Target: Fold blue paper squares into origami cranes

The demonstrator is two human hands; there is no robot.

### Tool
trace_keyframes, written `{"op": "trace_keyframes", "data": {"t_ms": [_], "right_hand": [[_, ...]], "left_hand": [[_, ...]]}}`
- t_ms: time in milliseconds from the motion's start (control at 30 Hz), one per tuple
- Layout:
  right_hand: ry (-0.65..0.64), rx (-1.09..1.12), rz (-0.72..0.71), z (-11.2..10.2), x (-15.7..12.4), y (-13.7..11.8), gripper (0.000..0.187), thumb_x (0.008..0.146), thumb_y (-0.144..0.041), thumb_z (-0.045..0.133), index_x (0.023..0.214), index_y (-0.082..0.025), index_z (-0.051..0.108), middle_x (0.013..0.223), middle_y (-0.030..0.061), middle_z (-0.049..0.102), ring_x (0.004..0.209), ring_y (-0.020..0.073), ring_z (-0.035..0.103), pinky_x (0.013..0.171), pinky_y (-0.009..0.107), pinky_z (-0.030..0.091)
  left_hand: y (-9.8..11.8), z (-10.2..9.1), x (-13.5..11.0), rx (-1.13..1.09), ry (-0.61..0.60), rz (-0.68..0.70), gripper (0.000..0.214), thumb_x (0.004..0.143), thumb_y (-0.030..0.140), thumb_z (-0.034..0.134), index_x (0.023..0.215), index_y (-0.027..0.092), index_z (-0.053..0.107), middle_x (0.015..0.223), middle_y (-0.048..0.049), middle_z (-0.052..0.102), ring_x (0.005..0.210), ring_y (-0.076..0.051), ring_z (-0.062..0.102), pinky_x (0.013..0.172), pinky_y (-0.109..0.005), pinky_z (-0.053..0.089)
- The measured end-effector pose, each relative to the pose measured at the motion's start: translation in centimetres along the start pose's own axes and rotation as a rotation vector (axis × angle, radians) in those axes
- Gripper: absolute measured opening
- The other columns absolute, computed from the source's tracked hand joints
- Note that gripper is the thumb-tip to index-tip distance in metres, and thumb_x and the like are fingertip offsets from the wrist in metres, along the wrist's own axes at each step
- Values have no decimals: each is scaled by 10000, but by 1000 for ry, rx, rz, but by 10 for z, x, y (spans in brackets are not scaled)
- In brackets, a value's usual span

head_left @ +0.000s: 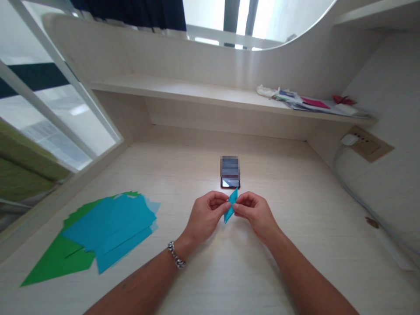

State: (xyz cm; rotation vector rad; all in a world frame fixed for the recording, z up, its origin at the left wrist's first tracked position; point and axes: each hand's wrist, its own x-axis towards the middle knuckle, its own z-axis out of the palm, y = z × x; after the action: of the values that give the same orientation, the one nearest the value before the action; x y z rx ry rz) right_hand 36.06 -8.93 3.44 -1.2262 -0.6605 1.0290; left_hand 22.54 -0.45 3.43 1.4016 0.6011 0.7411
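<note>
A small folded piece of blue paper (231, 205) with pointed ends is held up between both hands, above the desk. My left hand (206, 214) pinches its left side between thumb and fingers, and a chain bracelet circles that wrist. From the other side, my right hand (256, 212) grips it in a pinch, the thumb on the near face. The paper slants, one tip pointing up and away, the other down toward me. Just beyond it lies a phone (230, 183), its screen mostly blurred out.
Blue paper sheets (114, 223) lie over green paper (52, 262) on the desk at left. A shelf (197, 89) crosses the back, with papers (305, 103) at its right. A white plug (349, 139) sits in the wall socket (372, 144), its cable (354, 197) running down the right.
</note>
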Motion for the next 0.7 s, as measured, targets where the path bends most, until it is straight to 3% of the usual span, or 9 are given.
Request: {"op": "trace_keyframes", "data": {"t_ms": [267,500,700], "right_hand": [[92,-58,-138,8,-2,2,297,602,-200,801,684,-180,517,631,-46,574,573,93,528,559,219,435],[-15,-36,-76,10,0,6,334,605,-213,803,779,-190,519,683,-34,606,628,113,573,594,229,463],[65,-137,-193,9,1,8,261,636,-225,778,771,-200,556,674,-37,600,609,119,567,574,236,463]], "left_hand": [[0,4,-2,-6,42,49,169,739,213,697,852,147,590,798,-22,656,730,-138,646,661,-228,526],[2,3,-1,-24,121,-19,239,732,246,707,883,162,542,727,-17,690,676,-134,652,613,-208,499],[2,3,0,-61,151,-33,275,717,263,725,903,162,549,720,-23,717,666,-139,666,620,-210,502]]}}
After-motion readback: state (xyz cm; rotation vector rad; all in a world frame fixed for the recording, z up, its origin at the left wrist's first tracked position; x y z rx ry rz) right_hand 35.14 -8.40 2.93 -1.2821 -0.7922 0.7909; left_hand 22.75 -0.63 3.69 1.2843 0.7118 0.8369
